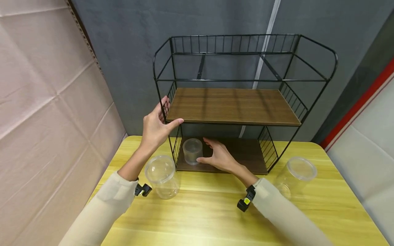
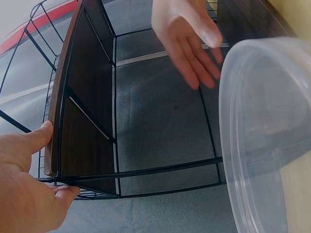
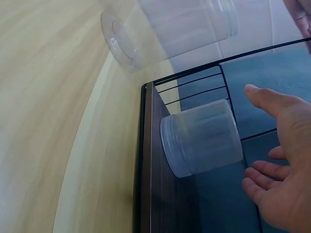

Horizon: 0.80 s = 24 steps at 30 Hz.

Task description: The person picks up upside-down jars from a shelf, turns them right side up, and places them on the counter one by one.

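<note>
While the left hand (image 1: pixel 157 129) is gripping the black-framed rack (image 1: pixel 231 106), head view, a small jar (image 1: pixel 192 152) is standing on its lower shelf (image 1: pixel 246 152). Left wrist: fingers (image 2: pixel 65 193) are clasping that rack. Right wrist: the right hand (image 3: pixel 297 158) — spread, empty — is hovering beside the jar.

The rack (image 1: pixel 240 80) has black wire, with 2 brown boards: the upper board (image 1: pixel 231 102) shows streaky wood grain crossed by dark shadow bands, and the lower board (image 1: pixel 244 150) looks a deeper brown. The small jar (image 1: pixel 192 152) is a cloudy grey-clear; the left jar (image 1: pixel 163 177) and right jar (image 1: pixel 298 174) are colourless and see-through. Yellow, with paler grain streaks, is the table (image 1: pixel 197 218). The backdrop (image 1: pixel 215 20) is plain slate grey, split by 1 whitish stripe (image 1: pixel 271 20). Pale pink colours the creased cloth (image 1: pixel 46 119); a red band (image 1: pixel 363 99) edges the whitish panel (image 1: pixel 369 153). Both sleeves (image 1: pixel 104 205) are cream.
</note>
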Tool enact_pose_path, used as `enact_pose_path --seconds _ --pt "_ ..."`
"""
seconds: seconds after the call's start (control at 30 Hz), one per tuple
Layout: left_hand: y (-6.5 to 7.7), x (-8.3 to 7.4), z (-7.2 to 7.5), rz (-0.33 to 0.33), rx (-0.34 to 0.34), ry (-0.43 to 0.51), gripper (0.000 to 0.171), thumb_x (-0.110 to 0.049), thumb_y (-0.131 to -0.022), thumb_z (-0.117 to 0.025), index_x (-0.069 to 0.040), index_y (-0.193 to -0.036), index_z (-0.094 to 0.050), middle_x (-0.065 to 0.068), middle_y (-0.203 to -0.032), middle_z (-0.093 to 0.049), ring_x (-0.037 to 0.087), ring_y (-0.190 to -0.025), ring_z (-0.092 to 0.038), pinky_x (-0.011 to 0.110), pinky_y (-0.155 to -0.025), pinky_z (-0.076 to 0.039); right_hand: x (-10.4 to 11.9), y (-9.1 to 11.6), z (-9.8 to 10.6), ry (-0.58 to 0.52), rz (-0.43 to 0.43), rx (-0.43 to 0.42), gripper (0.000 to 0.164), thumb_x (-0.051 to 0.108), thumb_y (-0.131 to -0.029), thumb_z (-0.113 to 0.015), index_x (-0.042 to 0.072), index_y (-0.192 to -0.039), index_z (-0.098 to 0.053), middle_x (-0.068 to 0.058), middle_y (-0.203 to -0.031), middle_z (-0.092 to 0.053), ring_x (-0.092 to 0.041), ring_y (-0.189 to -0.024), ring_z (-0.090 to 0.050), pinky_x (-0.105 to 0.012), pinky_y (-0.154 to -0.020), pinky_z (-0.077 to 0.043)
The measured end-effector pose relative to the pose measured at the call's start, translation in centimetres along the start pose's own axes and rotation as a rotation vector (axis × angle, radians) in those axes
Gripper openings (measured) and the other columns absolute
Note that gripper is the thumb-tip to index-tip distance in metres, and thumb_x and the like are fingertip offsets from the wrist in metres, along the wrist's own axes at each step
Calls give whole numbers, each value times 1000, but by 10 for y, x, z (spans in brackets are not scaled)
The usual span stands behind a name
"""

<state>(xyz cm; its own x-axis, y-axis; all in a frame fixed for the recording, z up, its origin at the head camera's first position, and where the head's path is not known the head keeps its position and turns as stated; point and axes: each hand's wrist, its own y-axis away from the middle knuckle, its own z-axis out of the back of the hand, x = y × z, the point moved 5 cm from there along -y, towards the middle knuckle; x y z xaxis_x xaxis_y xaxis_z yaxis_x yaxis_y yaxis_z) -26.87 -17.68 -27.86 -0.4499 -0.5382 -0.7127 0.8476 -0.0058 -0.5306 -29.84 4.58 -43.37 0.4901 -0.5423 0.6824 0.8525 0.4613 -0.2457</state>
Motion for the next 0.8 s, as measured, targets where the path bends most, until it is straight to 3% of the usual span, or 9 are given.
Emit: enact_pose_path --seconds 0.27,0.57,0.8 --pt "0 0 0 0 2 -6 93 -23 -89 -89 -5 -164 -37 12 -159 -51 29 -144 -53 45 -116 -48 -2 -20 -15 59 -49 14 97 40 -86 -90 -2 -159 -42 -22 -161 -47 -41 -145 -49 -55 -115 -47" --pt "0 0 -1 0 2 -2 93 -23 -89 -89 -6 -164 -37 10 -160 -50 27 -145 -52 43 -116 -48 -6 -33 -29 57 -91 18 100 42 -85 -90 -2 -160 -42 -23 -159 -49 -41 -142 -52 -54 -112 -50" --pt "-1 1 -1 -1 -7 -2 93 -23 -88 -90 -3 -163 -38 10 -159 -51 26 -144 -53 42 -115 -48 -6 -40 -36 57 -77 14 99 41 -85 -90 -3 -159 -42 -24 -157 -51 -41 -139 -55 -53 -111 -51"
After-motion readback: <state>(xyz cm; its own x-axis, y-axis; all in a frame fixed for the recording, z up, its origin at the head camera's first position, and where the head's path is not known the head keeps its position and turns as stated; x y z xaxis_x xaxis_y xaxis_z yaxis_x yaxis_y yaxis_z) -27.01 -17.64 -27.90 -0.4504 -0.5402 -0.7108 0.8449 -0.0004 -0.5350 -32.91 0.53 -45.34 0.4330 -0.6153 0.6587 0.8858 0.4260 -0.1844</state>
